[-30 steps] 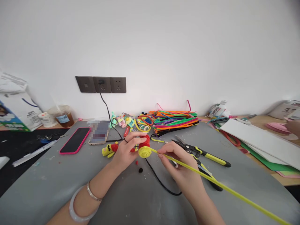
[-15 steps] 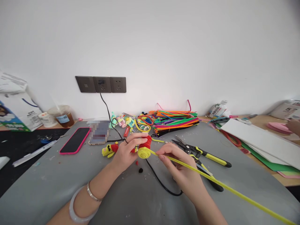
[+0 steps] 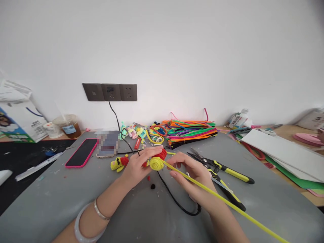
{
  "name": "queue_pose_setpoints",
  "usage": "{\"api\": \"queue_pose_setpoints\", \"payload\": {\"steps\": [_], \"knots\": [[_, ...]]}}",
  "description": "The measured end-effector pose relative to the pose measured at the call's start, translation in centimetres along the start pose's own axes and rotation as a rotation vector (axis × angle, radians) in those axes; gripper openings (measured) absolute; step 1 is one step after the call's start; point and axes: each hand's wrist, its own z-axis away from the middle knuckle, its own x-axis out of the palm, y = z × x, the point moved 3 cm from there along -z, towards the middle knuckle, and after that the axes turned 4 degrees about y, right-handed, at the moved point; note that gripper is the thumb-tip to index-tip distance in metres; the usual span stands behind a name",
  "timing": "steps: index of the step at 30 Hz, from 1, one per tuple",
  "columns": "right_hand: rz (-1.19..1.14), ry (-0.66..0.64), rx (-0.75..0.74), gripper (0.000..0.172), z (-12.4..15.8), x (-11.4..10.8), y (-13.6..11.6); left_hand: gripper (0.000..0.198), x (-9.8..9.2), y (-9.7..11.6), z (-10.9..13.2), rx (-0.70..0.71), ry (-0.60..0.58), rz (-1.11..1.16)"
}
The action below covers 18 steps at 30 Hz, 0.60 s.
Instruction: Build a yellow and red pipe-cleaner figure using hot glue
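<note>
My left hand (image 3: 138,167) is closed around a small figure piece of coiled pipe cleaner, red on its upper part (image 3: 162,154) with a yellow spiral end (image 3: 156,164) facing me. From that spiral a long yellow pipe cleaner (image 3: 227,201) runs down to the right, passing across my right hand (image 3: 193,173). The right thumb and fingers are apart, with the strand crossing the space between them and not pinched. Beside my left hand lies a finished-looking yellow and red pipe-cleaner figure (image 3: 116,164) with dark marks like glasses.
Yellow-black pliers (image 3: 233,172) lie right of my right hand. A bundle of coloured pipe cleaners (image 3: 192,133) rests by the wall. A pink-cased phone (image 3: 82,153), a drink cup (image 3: 69,126) and a black cable (image 3: 174,197) are left and centre; white boards (image 3: 286,152) lie right.
My right thumb and fingers have parted from the yellow strand they were pinching near the spiral. The left hand still holds the coiled piece, its spiral end slightly turned. The view has shifted slightly.
</note>
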Motion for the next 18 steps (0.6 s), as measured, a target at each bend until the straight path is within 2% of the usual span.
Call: {"api": "queue_pose_setpoints", "payload": {"steps": [9,18], "knots": [[0.026,0.014,-0.097,0.008,-2.2,0.2,1.1,0.05,-0.1,-0.4,0.2,-0.169,-0.049,-0.012],[0.004,0.074,-0.103,0.012,-3.3,1.1,1.9,0.053,0.2,-1.2,0.4,-0.232,-0.007,0.026]]}}
